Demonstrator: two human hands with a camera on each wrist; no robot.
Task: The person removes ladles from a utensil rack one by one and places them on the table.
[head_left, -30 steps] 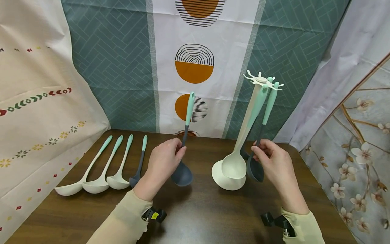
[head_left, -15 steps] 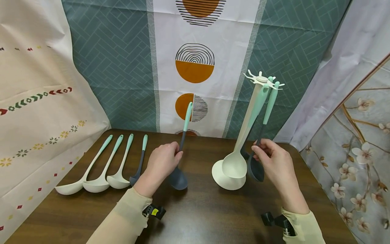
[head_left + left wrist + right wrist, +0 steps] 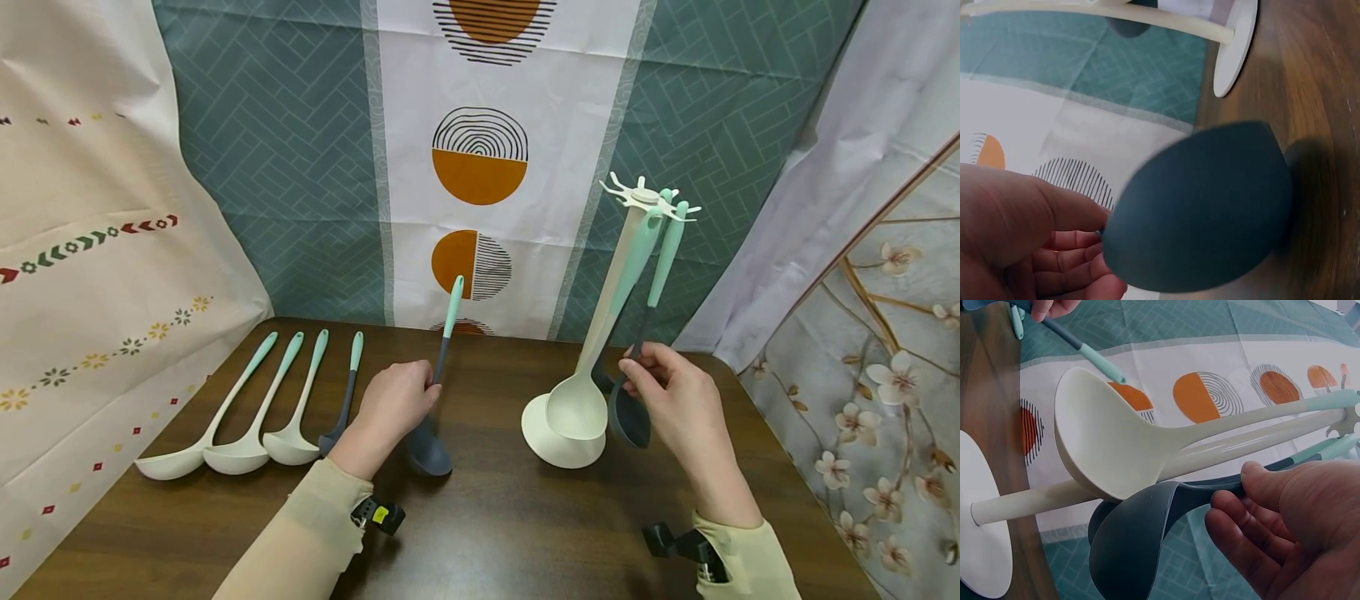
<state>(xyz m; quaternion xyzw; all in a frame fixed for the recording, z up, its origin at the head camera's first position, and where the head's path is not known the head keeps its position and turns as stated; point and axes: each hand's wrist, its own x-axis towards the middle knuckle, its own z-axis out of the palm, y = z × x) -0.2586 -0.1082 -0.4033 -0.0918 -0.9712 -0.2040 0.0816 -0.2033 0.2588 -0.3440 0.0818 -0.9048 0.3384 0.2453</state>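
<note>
My left hand grips the dark shaft of a ladle with a mint handle, its bowl low over the table. In the left wrist view the back of that bowl hides much of the scene. My right hand pinches the shaft of a second dark ladle hanging from the white utensil stand. A white ladle hangs at the stand's front. Behind these, another dark utensil is mostly hidden.
On the left of the brown table lie three white ladles and a small dark ladle in a row, all with mint handles. Printed cloths hang behind and at both sides.
My left hand has moved down and slightly left with the dark ladle, bringing its bowl closer to the table. My right hand and the utensils on the stand have stayed in place.
</note>
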